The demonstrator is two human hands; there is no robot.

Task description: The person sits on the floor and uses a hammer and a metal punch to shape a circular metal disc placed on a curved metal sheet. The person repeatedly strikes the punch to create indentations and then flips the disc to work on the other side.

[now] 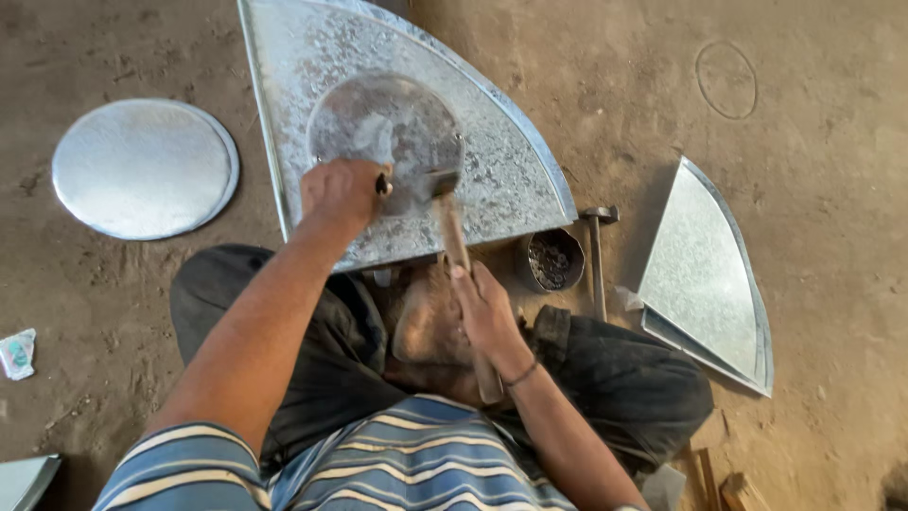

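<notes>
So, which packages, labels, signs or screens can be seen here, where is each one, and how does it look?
Small wrapper: on the dirt floor at the left edge, beside the person's left arm; crumpled, white and teal with a touch of red.
No signs or screens are in view; the galvanized metal sheet under the hands shows no label.

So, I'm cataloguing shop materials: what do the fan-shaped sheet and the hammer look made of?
The fan-shaped sheet looks like galvanised steel: silvery with a mottled, crystalline sheen. The hammer, held in the right hand, seems to have a pale wooden handle and a dull grey, probably metal, head.
</notes>
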